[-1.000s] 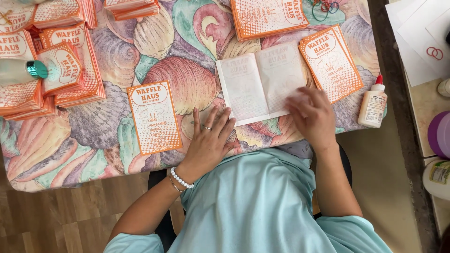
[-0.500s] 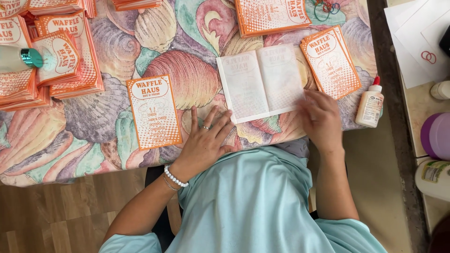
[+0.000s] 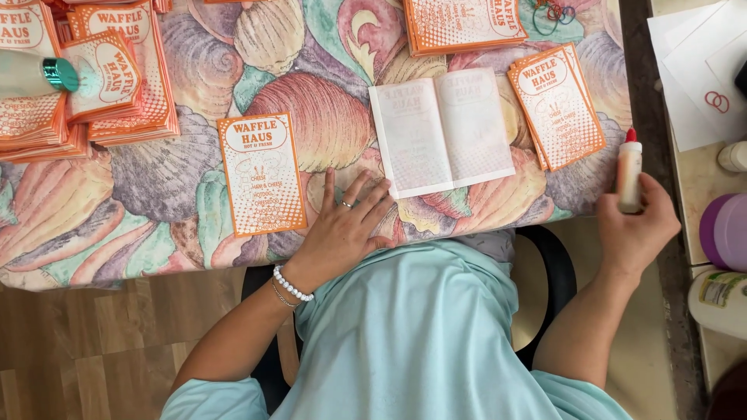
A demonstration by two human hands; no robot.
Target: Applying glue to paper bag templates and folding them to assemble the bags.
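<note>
A white folded paper sheet (image 3: 442, 131) lies open, blank side up, on the shell-patterned tablecloth (image 3: 327, 85). My left hand (image 3: 342, 229) rests flat on the cloth just left of the sheet's near corner, fingers spread, holding nothing. My right hand (image 3: 634, 225) is at the table's right edge, wrapped around a white glue bottle with a red cap (image 3: 629, 167). An orange-and-white printed paper bag (image 3: 261, 173) lies left of my left hand; another (image 3: 557, 105) lies right of the open sheet.
Stacks of orange printed bags (image 3: 85, 85) fill the far left, with a teal-capped bottle (image 3: 39, 74) on them. Another stack (image 3: 464, 23) sits at the top. White papers (image 3: 696, 70), a purple lid (image 3: 724, 231) and a white container (image 3: 720, 299) are on the right counter.
My right hand left the open sheet and moved right to take hold of the glue bottle. My left hand stayed flat on the cloth.
</note>
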